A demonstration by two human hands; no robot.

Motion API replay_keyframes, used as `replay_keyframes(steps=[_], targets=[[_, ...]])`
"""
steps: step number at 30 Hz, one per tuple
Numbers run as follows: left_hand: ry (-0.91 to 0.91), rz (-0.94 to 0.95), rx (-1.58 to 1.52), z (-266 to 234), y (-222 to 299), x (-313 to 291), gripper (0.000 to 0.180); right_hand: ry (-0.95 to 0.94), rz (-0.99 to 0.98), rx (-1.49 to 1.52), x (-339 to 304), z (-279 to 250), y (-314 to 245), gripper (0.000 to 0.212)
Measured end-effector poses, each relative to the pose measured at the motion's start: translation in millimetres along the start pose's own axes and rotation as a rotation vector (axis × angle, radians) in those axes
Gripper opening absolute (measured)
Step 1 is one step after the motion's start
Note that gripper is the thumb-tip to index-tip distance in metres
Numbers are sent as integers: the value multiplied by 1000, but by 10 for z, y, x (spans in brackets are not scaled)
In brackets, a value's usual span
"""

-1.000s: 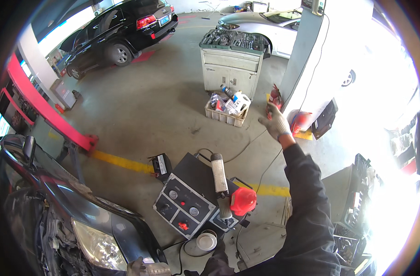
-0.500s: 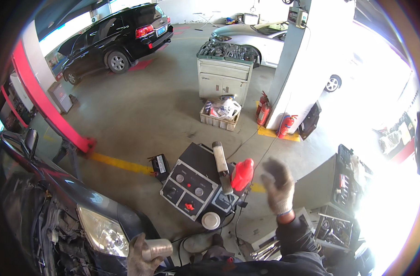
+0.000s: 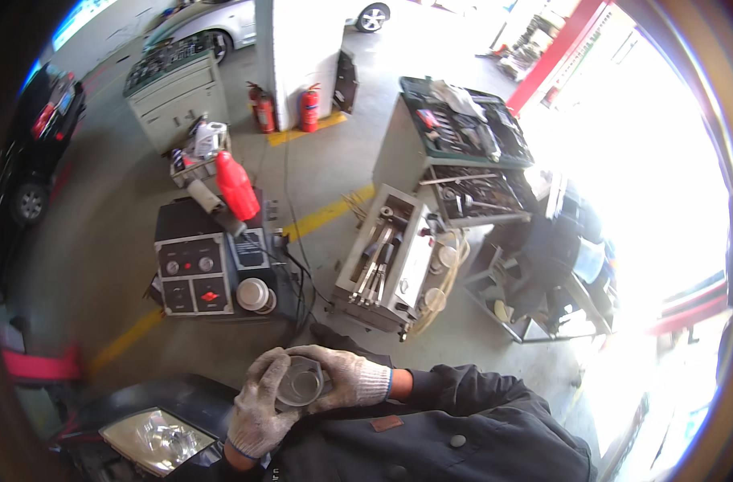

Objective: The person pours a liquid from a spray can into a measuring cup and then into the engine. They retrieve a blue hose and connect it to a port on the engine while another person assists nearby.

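Observation:
Close to my body at the bottom, a round cup-like container [image 3: 300,389] is held between my two hands, its circular end turned up toward me. It looks greyish and see-through or metallic; I cannot tell which. My left hand [image 3: 256,408], in a grey-white knit glove, curls round its left side. Gloved alike, my right hand [image 3: 349,377] wraps its far and right side. Beyond them stands a black machine with gauges [image 3: 191,277]. On its top are a red plastic bottle [image 3: 236,189], a grey-beige cylindrical handle [image 3: 206,197] and a white-lidded tub [image 3: 252,296].
A car headlight [image 3: 159,440] lies at lower left. Right of the machine, a metal box [image 3: 399,257] holds several tools. Farther right are a tool cabinet [image 3: 395,140] with an open drawer and a cluttered cart [image 3: 535,309]. Fire extinguishers [image 3: 309,108] stand by a pillar; cables cross the floor.
My view has swung right. My right hand has come back from near the red bottle to the container my left hand was holding, and both hands now grip it.

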State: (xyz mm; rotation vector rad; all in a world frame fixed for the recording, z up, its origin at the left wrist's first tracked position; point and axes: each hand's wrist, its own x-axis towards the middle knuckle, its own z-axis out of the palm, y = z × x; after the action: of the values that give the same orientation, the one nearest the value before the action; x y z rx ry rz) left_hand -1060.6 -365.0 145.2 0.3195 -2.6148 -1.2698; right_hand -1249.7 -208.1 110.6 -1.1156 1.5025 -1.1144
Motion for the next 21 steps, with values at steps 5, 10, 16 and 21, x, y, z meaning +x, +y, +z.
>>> replay_keyframes(steps=[5,10,16,21], targets=[[-208,75,-64,650,203,287,94,189,118,-6,-873,-207,327,103],[-415,90,-73,1150,452,655,87,169,199,24,-1348,-559,756,108],[-477,36,-75,1905,655,1380,91,281,197,42,-1907,-1247,1144,103],[-494,16,-40,2640,838,1808,87,469,181,155,-2217,-1772,1635,107]])
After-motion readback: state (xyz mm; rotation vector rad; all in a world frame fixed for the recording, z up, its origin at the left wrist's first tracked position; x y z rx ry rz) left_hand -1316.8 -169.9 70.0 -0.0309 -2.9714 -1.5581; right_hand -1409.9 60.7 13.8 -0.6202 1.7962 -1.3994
